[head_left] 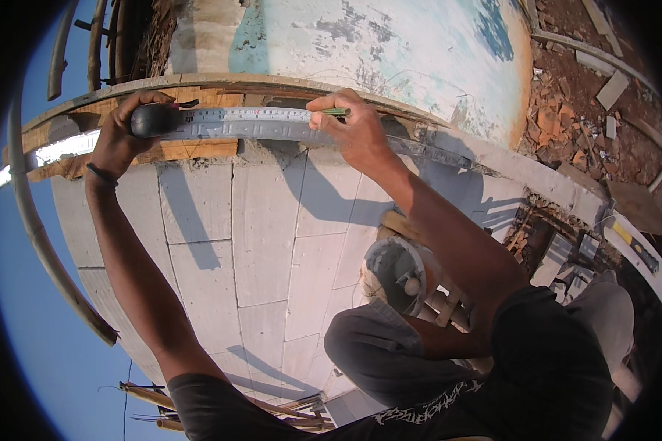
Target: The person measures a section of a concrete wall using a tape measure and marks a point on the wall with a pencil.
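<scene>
Held in my left hand (114,136) is the rounded black case of a tape measure (151,120); my fingers wrap round it. Its white blade (250,115) stretches to the right along a shiny metal channel (272,132). My right hand (357,136) pinches a green pencil (337,112) near the far end of the visible blade. Those fingertips touch the blade or lie just over it; which one I cannot tell. Under the channel, wooden boards (191,150) run along the top of a wall of pale blocks (265,220).
A bucket (369,268) with grey residue stands below my right forearm. Bamboo poles (48,250) curve along the left. A yellow-handled tool (625,237) lies on a ledge at right, and broken bricks (555,117) cover the ground beyond a weathered painted wall (419,51).
</scene>
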{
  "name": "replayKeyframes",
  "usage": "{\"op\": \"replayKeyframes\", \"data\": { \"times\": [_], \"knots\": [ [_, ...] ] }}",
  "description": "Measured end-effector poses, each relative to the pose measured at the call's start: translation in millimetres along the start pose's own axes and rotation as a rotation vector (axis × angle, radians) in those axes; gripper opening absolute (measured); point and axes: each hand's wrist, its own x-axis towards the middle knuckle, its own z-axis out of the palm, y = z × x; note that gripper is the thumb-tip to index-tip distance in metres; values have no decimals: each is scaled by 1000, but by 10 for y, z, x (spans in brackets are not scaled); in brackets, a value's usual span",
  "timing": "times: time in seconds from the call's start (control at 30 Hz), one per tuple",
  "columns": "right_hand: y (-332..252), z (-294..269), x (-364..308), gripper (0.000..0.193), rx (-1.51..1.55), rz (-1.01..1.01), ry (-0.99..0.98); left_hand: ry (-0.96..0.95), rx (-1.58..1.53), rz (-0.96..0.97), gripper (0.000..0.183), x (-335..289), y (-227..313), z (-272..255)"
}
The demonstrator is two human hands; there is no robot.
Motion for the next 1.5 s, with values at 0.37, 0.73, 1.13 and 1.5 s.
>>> {"op": "replayKeyframes", "data": {
  "times": [0.37,0.73,1.13,1.5],
  "knots": [
    [-68,340,61,19,215,60,3,14,17,-1,55,-11,-67,29],
    [57,674,-84,17,195,10,-20,-10,18,-28,55,-65,-155,3],
    [-51,632,-303,20,229,69,-88,-17,36,31,43,-25,-135,-103],
    [37,616,-387,20,208,99,-64,-3,-29,39,44,-63,-187,-175]
  ]
}}
